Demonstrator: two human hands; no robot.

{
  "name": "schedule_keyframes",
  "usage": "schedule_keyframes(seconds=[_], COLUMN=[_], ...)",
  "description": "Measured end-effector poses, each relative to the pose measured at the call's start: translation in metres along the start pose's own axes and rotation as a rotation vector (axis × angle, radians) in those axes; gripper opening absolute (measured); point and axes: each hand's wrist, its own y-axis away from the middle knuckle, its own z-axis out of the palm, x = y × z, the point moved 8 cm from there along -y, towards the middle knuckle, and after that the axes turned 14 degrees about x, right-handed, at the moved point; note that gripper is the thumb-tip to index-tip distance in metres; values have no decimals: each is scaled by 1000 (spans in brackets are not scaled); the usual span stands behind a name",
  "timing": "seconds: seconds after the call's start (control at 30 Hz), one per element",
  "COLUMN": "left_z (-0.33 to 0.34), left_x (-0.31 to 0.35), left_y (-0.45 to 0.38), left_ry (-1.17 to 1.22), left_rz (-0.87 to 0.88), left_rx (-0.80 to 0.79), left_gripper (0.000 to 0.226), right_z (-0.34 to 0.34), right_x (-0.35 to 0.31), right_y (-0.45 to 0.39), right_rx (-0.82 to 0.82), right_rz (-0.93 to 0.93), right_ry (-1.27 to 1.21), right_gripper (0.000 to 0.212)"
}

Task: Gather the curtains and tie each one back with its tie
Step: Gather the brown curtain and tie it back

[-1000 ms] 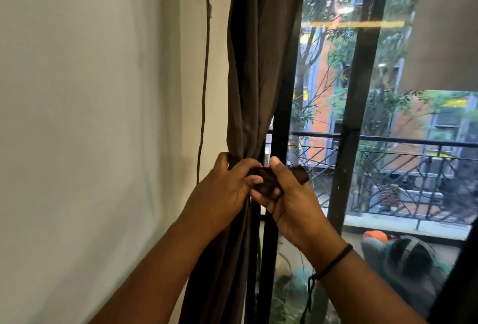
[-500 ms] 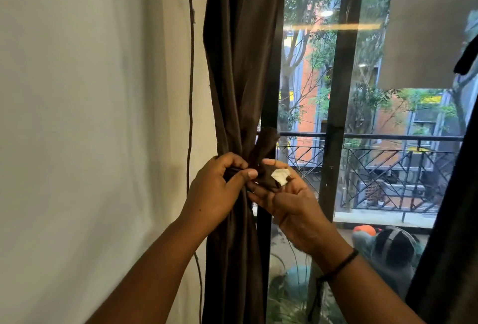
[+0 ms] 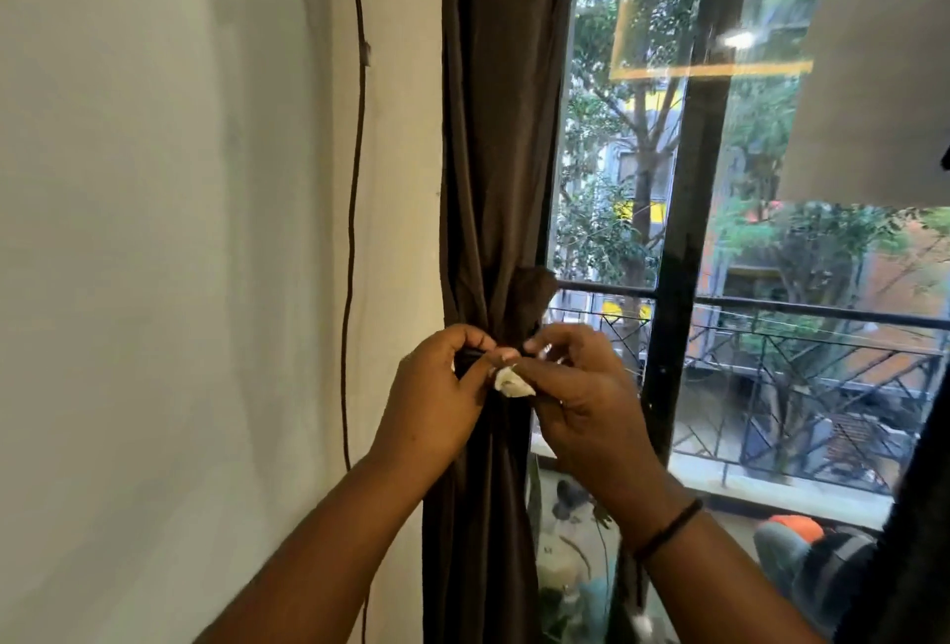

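Tie (image 3: 532, 299) mostly behind fingers (image 3: 478, 358)

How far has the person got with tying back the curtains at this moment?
Done: the brown curtain beside the wall is gathered into a narrow bundle. In hand: the left hand pinches the dark tie at the bundle, and the right hand grips its end with the pale patch, so the tie is not yet fastened. Left: fastening it; a second dark curtain at the right edge looks untied.

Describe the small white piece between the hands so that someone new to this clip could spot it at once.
Find the brown curtain bunched beside the window. Where the left hand and right hand meet, at its cinched waist, sits the white tab. It is the only pale thing against the dark cloth.
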Motion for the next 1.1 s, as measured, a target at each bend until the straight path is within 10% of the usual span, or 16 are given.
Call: schedule_keyframes(seconds=[0.17,0.47,1.1], left_z=[-2,-24,-62], left_x=[21,44,5], left_y=[6,21,-20], left_ry=[-414,-783,-110], left_rz=[247,698,250], left_rx=[10,81,-272], left_gripper=[19,26,21], right_z=[3,20,55], right_x=[-1,-14,-19], right_y=[-25,-10,9], right_rx=[-136,-269,157], right_rz=[-236,-15,932], right_ry=[147,-163,-716], right_gripper=[27,21,22])
